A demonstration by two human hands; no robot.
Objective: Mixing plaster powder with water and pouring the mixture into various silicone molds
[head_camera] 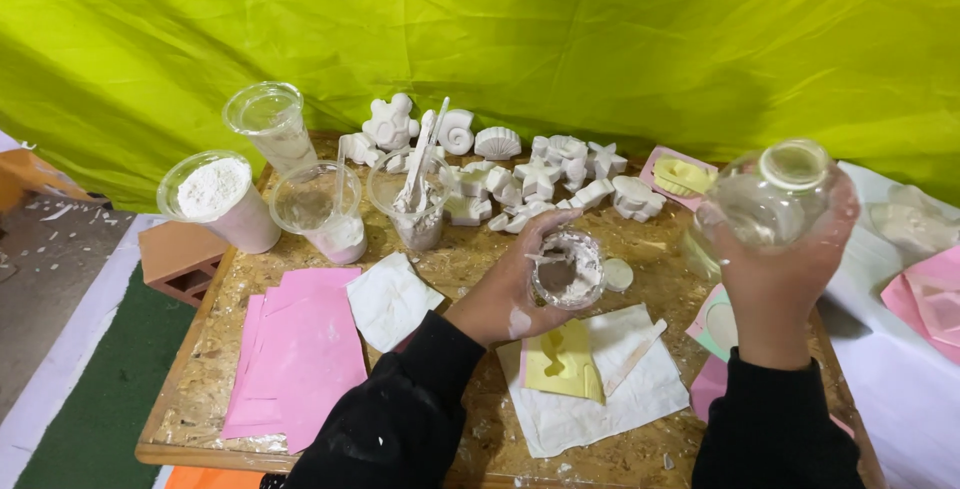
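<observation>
My left hand grips a small clear plastic cup smeared with white plaster, held over the middle of the wooden board. My right hand holds up a clear glass bottle with an open mouth, tilted toward me, at the right. Below the cup a yellow mould lies on white paper, with a flat wooden stick beside it.
Several white plaster casts lie along the far edge. At the left are a tub of white powder, an empty clear cup, a cup with plaster and a cup with sticks. Pink sheets lie front left.
</observation>
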